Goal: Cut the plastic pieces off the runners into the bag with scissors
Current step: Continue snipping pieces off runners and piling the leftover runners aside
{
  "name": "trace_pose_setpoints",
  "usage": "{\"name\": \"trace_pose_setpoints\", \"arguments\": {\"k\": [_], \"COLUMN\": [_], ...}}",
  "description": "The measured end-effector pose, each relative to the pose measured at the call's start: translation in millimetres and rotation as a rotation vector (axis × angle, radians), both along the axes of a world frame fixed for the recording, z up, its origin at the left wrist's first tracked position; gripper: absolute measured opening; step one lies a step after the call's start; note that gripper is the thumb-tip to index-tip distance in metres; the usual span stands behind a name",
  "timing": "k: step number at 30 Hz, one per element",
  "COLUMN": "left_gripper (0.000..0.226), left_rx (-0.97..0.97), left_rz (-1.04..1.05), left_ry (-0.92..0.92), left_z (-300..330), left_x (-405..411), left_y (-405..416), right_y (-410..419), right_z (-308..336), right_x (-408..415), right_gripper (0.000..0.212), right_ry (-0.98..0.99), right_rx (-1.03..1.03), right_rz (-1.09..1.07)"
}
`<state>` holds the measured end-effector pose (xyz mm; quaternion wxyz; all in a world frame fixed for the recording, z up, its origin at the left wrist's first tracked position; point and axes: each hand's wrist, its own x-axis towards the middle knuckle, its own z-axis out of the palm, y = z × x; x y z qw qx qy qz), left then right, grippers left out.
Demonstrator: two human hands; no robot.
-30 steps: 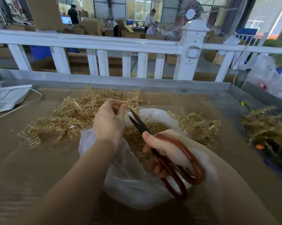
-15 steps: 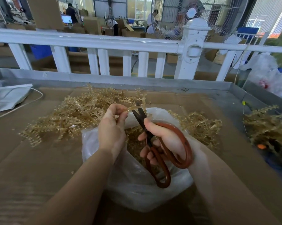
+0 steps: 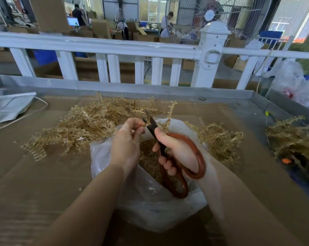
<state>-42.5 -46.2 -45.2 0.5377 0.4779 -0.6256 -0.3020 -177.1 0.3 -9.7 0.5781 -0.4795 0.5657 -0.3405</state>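
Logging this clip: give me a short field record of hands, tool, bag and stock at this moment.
left hand: pinches a thin tan plastic runner at the blades
right hand: grips red-brown-handled scissors, blades slightly apart
bag: clear plastic bag under both hands, cut tan pieces inside
stock: tan runner pile behind the bag on brown cardboard

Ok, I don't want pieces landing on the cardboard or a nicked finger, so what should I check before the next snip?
1. Left hand pinches the runner at the blades: ok.
2. Right hand grips the scissors: ok.
3. Blades parted around the runner: ok.
4. Cut point above the open bag: ok.
5. Left fingertips clear of the blades: not ok, very close.
6. Which piece the blades will sever: cannot tell, too small.
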Motion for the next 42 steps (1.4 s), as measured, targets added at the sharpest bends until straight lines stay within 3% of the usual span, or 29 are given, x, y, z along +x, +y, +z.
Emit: {"name": "trace_pose_setpoints", "arguments": {"k": [8,13,18,22,28,34,42], "left_gripper": [0.026,0.013,0.023,0.016,0.016,0.014,0.013], "left_rx": [-0.019,-0.004,-0.013,-0.042,-0.030,-0.025,-0.006], "left_rz": [0.009,0.012,-0.042,-0.079,-0.083,-0.073,-0.045], "left_ry": [-0.057,-0.088,-0.144,-0.167,-0.136,-0.150,-0.174], "left_z": [2.1,1.4,4.0,4.9,3.0,1.8,3.0], "left_x": [-0.2,-0.7,1.0,1.9,2.3,2.8,1.9], "left_y": [2.8,2.3,0.6,0.1,-0.5,-0.8,-0.7], "right_y": [1.9,1.6,-0.8,-3.8,-9.7,-14.5,-10.9], "right_z": [0.5,-1.8,-2.4,4.4,3.0,3.9,2.0], "right_x": [-2.3,-4.2,-4.4,-6.2,-3.7,-0.6,-2.3], "right_gripper": [0.049,0.049,0.056,0.062,0.015,0.015,0.021], "right_ry": [-0.029,-0.057,-0.052,-0.062,0.044,0.122,0.057], "right_rx": [0.071,0.075,0.046,0.071,0.108,0.170,0.178], "right_rz": [-0.006,-0.005,-0.009,0.027,0.023,0.018,0.044]}}
